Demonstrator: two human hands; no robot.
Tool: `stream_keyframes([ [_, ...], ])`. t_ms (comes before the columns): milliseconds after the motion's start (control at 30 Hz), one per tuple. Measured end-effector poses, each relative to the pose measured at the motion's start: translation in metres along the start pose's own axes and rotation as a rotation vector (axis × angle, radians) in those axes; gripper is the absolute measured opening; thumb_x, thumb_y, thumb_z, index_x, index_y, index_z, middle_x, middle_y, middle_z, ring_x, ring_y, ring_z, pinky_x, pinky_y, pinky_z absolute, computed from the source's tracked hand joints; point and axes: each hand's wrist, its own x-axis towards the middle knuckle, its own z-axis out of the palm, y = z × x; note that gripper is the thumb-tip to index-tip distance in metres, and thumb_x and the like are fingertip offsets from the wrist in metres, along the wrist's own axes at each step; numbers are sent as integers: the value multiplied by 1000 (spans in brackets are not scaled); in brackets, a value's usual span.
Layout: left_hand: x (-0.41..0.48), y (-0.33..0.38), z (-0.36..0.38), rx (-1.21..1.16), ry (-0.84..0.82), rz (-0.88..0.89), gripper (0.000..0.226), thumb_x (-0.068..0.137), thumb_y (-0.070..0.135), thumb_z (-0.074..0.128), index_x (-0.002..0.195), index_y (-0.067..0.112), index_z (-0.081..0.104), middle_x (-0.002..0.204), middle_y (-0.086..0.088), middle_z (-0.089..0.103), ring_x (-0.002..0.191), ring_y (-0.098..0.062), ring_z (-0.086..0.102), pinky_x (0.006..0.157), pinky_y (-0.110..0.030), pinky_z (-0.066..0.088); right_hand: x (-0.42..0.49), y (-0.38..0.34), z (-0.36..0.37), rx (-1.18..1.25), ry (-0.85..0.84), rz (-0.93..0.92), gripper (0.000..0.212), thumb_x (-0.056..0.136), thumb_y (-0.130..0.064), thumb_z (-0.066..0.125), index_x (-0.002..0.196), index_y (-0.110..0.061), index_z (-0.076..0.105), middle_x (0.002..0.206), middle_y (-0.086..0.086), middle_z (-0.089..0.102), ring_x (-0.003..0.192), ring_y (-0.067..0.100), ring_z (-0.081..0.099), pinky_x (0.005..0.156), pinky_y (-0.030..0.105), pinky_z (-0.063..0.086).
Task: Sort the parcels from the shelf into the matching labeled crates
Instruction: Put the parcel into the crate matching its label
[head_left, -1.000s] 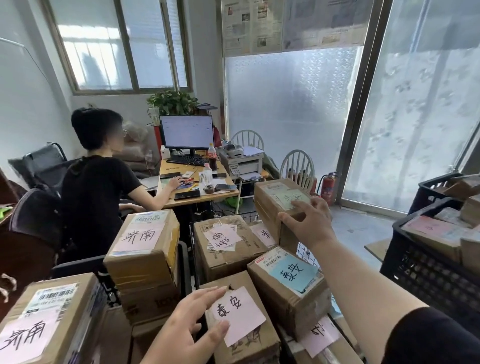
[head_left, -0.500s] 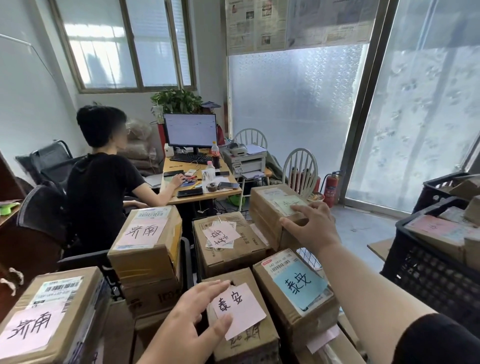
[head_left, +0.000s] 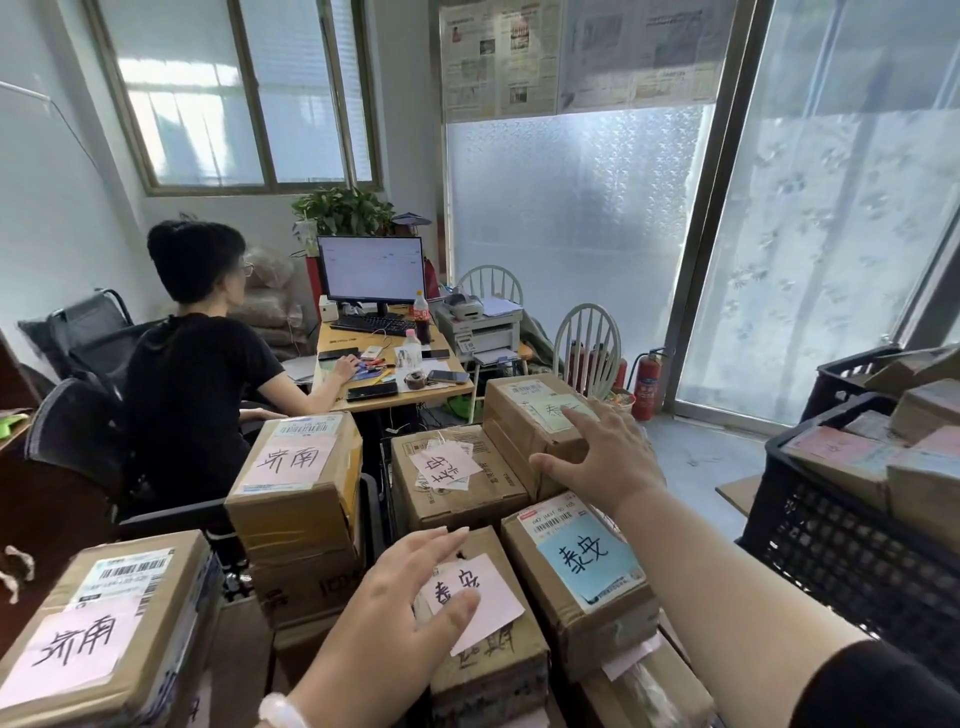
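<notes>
In the head view, foreground centre: stacked parcels, the task's goods, standing close together.

- Right hand: fingers spread and nearly straight, laid flat on the top of the far brown cardboard box with a pale green label; thumb against the box's near side; nothing clenched. Dark sleeve at the frame's lower right.
- Left hand: fingers relaxed and extended, resting on the near brown cardboard box with a loose pink note; thumb lies on the note itself. A pale bracelet at the wrist.
- Brown cardboard box with a blue handwritten label: just beside the near box, on its right, below the right forearm.
- Brown cardboard box with crumpled pink and white slips: behind the near box, touching the far box on its left.
- Tall brown cardboard box with a pink label: left of centre, stacked on another carton.
- Large brown cardboard box with a pink label and barcode sticker: lower left corner.
- Black plastic lattice crate: right edge, filled with small parcels bearing pink labels; a second black crate behind it.

Background: a seated person in a black shirt at a wooden desk with a lit monitor; a white spindle-back chair; a red fire extinguisher by the frosted glass door.
</notes>
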Motion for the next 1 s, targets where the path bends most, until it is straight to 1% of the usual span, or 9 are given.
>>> stream_keyframes([
  [167, -2, 13, 1, 145, 4, 62, 47, 91, 61, 49, 133, 63, 29, 144, 36, 23, 135, 11, 16, 112, -19, 16, -39, -10, -19, 30, 80, -57, 91, 74, -80, 51, 150, -38, 23, 161, -6, 18, 149, 17, 7, 118, 45, 11],
  [267, -8, 26, 3, 238, 22, 116, 60, 92, 60, 47, 146, 51, 25, 152, 25, 23, 140, 3, 13, 118, -26, 13, -83, -18, -38, 20, 84, -54, 88, 78, -73, 55, 151, -37, 21, 161, -8, 17, 149, 14, 7, 118, 42, 11],
  [367, -14, 41, 7, 355, 39, 187, 65, 93, 61, 43, 151, 47, 17, 159, 17, 19, 147, -5, 8, 121, -32, 10, -137, -23, -57, 31, 101, -48, 83, 82, -68, 54, 152, -40, 19, 161, -12, 15, 148, 11, 7, 118, 36, 8],
  [500, -40, 65, 15, 421, 2, 312, 68, 93, 63, 40, 152, 46, 11, 161, 13, 13, 149, -9, 3, 122, -37, 6, -238, -28, -75, -22, 151, -11, 82, 81, -73, 45, 150, -47, 9, 160, -18, 8, 147, 3, -2, 119, 31, 0],
  [567, -59, 82, 23, 415, -21, 406, 70, 90, 67, 37, 151, 49, 8, 161, 14, 12, 149, -10, 2, 123, -41, 9, -289, -27, -83, -77, 194, 33, 83, 81, -74, 45, 150, -49, 6, 160, -18, 4, 146, 2, -6, 117, 26, -6],
  [700, -107, 115, 46, 394, -108, 648, 75, 88, 72, 32, 151, 50, -1, 162, 17, 7, 149, -7, -2, 121, -33, -4, -393, -28, -93, -135, 264, 161, 84, 77, -79, 40, 138, -63, -16, 153, -29, -11, 141, -7, -18, 115, 22, -7],
  [833, -165, 144, 75, 256, -229, 824, 75, 85, 68, 40, 151, 49, 11, 161, 17, 14, 149, -9, 7, 122, -33, 2, -493, -32, -98, -109, 325, 337, 84, 78, -72, 48, 142, -57, -4, 154, -25, -1, 143, -5, -11, 121, 28, 3],
  [900, -198, 155, 93, 206, -307, 891, 74, 86, 68, 39, 151, 50, 11, 161, 19, 12, 149, -9, 6, 122, -33, 5, -539, -34, -101, -153, 331, 446, 85, 78, -71, 51, 145, -55, 0, 154, -27, -4, 143, -4, -13, 122, 33, 5],
  [1000, -246, 175, 118, 122, -413, 968, 74, 83, 72, 29, 151, 50, 11, 160, 19, 14, 149, -10, 8, 122, -36, 12, -602, -38, -109, -212, 328, 586, 81, 77, -77, 44, 139, -64, -7, 152, -32, -9, 136, -12, -23, 121, 31, 3],
])
